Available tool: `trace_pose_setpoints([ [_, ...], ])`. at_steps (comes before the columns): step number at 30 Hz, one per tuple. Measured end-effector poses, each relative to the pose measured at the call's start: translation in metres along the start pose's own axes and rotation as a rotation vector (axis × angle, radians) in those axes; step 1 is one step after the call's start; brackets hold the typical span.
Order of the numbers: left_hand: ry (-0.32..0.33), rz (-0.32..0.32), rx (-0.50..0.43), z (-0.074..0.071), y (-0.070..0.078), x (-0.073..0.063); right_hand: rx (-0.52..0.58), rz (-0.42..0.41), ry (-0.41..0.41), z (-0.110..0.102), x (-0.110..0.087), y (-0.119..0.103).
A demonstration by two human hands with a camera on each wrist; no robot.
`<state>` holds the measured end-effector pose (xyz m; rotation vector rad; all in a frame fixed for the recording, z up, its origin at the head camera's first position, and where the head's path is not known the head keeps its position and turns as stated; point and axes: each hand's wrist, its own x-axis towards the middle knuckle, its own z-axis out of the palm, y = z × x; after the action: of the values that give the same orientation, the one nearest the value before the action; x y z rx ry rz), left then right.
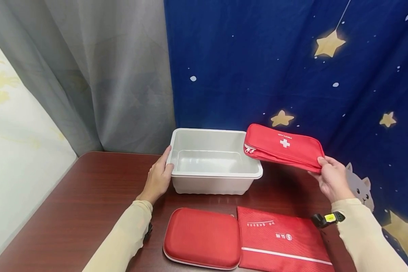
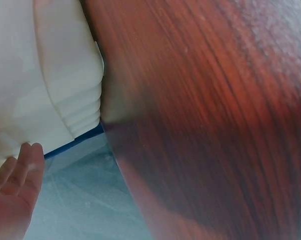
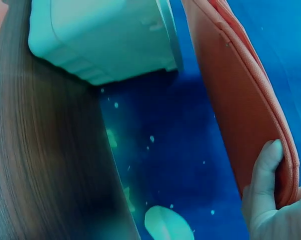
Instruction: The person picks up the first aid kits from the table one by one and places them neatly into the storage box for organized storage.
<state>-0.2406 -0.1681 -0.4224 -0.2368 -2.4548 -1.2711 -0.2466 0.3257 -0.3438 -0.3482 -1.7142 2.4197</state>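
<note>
My right hand (image 1: pixel 333 178) pinches the right end of a red first-aid pouch (image 1: pixel 268 138) with a white cross and zip pulls. The pouch is held up, its left end over the right rim of a white plastic bin (image 1: pixel 212 185). The right wrist view shows the pouch's underside (image 3: pixel 225 100), with fingers against it. My left hand (image 1: pixel 157 178) rests at the bin's left side; the left wrist view shows fairly straight fingers (image 2: pixel 33 167) against its wall. Inside, the bin's visible floor is bare.
A red hard zip case (image 1: pixel 202 238) and a flat red fabric pouch (image 1: pixel 282 238) with white print lie side by side in front of the bin. Behind the brown table (image 1: pixel 98 204) hang a grey curtain (image 1: pixel 132 75) and a blue star-patterned one (image 1: pixel 224 56).
</note>
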Motion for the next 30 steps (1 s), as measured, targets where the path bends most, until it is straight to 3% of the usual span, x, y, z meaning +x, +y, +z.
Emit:
trace_pose_setpoints([
  [12, 0.003, -0.002, -0.002, 0.001, -0.002, 0.001, 0.014, -0.053, -0.081, 0.035, -0.014, 0.001],
  [23, 0.005, 0.004, -0.006, 0.002, -0.003, 0.000, -0.047, -0.072, -0.113, 0.075, -0.026, 0.010],
  [30, 0.013, 0.006, 0.005, 0.003, -0.003, 0.001, -0.026, -0.044, -0.167, 0.089, -0.029, 0.015],
])
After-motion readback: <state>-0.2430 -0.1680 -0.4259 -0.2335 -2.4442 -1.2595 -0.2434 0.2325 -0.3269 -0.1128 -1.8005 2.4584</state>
